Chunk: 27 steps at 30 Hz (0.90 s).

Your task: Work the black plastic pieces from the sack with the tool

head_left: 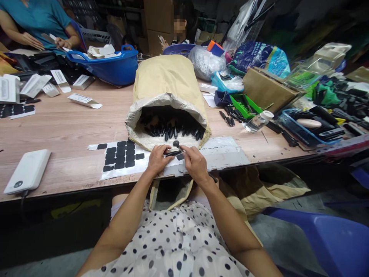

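Observation:
Between the thumb and fingers of my left hand [157, 159] is a slim black handle-like piece [173, 153], lying nearly level. My right hand [195, 163] pinches a short thin tool with a round black head [176, 143], tilted up to the left just above that piece. Right behind both hands, a tan woven sack [168, 73] lies with its mouth towards me. Many similar black pieces [170, 131] fill its opening. To the left of my hands is a white sheet [108, 174] bearing rows of black rounded stickers [120, 155].
A white power bank [28, 171] with a cable lies at the left. Small white boxes [83, 100] and a blue basket [115, 69] stand farther back. At right are a green tray [245, 105], a clear bottle [258, 121] and a blue tray [311, 140]. A co-worker [37, 23] handles boxes.

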Available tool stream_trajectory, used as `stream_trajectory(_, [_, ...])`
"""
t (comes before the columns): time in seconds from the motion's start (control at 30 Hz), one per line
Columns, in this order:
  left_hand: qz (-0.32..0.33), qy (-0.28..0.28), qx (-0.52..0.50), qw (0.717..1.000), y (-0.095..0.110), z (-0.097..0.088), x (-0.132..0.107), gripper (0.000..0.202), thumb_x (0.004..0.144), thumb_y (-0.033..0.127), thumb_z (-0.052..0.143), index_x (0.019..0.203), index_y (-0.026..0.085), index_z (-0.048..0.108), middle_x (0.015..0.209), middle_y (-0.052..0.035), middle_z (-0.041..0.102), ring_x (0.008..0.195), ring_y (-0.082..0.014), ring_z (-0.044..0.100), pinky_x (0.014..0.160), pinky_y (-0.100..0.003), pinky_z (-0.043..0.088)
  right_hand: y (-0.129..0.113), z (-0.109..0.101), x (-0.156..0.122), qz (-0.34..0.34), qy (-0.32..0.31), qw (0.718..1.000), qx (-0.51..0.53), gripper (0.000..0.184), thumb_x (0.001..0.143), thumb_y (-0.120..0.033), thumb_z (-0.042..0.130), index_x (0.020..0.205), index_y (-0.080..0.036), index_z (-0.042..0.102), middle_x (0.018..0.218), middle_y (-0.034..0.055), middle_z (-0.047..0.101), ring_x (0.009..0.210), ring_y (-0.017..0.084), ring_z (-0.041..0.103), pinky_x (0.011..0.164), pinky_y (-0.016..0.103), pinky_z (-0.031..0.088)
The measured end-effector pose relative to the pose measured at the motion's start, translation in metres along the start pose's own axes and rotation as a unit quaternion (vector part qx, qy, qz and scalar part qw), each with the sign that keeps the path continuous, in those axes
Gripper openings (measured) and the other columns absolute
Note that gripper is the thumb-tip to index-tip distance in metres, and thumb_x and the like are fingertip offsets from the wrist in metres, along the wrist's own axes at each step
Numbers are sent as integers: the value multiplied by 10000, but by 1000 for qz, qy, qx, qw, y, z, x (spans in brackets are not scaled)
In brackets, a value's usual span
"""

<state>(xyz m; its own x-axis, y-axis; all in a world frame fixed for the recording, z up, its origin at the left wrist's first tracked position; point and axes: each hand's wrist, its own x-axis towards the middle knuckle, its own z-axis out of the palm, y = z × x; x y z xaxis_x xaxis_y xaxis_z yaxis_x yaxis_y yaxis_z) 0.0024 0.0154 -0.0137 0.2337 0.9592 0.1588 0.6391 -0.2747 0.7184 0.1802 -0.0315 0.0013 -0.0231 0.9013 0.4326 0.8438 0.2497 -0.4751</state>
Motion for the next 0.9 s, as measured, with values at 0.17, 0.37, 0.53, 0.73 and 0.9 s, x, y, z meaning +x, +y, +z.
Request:
stream_trajectory(0.17, [4,-10,17,1000,5,-3,-1,330,677,206,718,1000,253,672,854,0,673,920,-249,570,872,-393,493,28,8,29,45,0,997,-61,350,927,-163,485,1155,-260,732,938,59,646,934,209,580,821,295,477])
stream_trajectory(0.37, [6,-19,29,999,7,-4,-4,314,686,220,697,999,243,677,874,-15,677,944,-260,569,899,-415,489,39,23,25,45,-8,990,-131,326,920,-166,510,1149,-248,728,933,81,606,919,232,508,765,321,407])
stream_trajectory(0.53, [17,-21,40,999,5,-4,-3,190,757,272,687,943,244,710,878,-25,665,946,-249,570,897,-402,482,35,25,21,38,-9,987,-155,322,935,-171,495,1157,-252,713,941,84,584,920,236,476,744,321,368])
stream_trajectory(0.73, [18,-25,46,998,9,-6,-5,136,822,261,660,943,228,712,902,-40,668,967,-254,575,899,-404,482,33,24,22,37,-7,986,-165,319,937,-171,494,1158,-251,709,943,82,583,915,235,468,728,319,347])
stream_trajectory(0.9, [72,-90,-1,993,30,-15,-39,125,890,252,596,989,232,670,974,-35,705,919,-214,634,845,-344,504,32,24,23,37,-9,986,-163,317,928,-163,511,1163,-256,702,932,79,579,912,235,467,716,320,342])
